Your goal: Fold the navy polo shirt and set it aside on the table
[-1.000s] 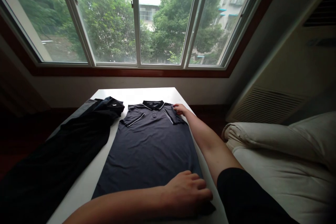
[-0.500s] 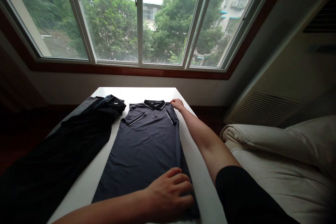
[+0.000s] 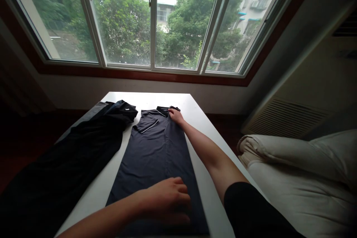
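A dark grey polo shirt (image 3: pixel 147 148) with a black, white-edged collar lies lengthwise, its collar at the far end. Its right side is folded inward over the front, covering the buttons and right sleeve. Near the collar, my right hand (image 3: pixel 175 115) is closed, pinching the folded-over edge at the shoulder. At the lower end, my left hand (image 3: pixel 170 199) is closed with its fingers curled down on the same folded part; its fingertips are partly hidden and slightly blurred. The left sleeve, with a white stripe, still shows on top.
Beneath the shirt is a white table (image 3: pixel 164 98). Dark garments (image 3: pixel 83 152) lie piled along its left side. A cream padded seat or cushion (image 3: pixel 295 178) is on the right. Past the table's far end is a window (image 3: pixel 153 26) above a wall.
Both hands have moved left, carrying the shirt's right side inward over its front. The right sleeve and buttons, visible before, are now covered. The view has shifted slightly.
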The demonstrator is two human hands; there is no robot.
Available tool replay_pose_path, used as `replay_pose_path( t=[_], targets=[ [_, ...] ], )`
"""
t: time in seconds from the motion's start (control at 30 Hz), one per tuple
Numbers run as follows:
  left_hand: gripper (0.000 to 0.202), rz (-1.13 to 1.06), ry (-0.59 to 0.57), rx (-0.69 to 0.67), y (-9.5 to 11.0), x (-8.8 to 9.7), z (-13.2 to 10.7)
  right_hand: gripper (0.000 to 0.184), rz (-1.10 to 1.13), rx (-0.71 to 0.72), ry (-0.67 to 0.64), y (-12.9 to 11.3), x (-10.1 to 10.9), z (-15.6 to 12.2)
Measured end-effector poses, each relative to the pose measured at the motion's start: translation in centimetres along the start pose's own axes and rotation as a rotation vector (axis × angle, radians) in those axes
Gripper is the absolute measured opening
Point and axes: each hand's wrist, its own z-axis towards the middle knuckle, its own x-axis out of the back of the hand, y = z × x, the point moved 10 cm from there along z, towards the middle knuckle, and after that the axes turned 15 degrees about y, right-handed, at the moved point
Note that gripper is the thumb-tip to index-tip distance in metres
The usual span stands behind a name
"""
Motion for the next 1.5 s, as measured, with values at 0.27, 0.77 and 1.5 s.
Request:
replay_pose_path(
  t=[0.27, 0.77, 1.5],
  targets=[
    [0.071, 0.139, 0.001, 0.033, -0.7, -2.1, -1.0, 0.066, -0.413, 0.14, -0.055, 1.3, -3.5, -2.6],
    [0.053, 0.722, 0.268, -0.377, 3.3, -7.4, -3.9, 0.048, -0.404, -0.06, 0.268, 6.3, 3.6, -0.4],
    [0.051, 0.667, 0.246, -0.365, 5.1, -8.6, -6.1, 0.036, -0.564, -0.102, 0.032, 6.1, 5.7, 0.5]
  ],
)
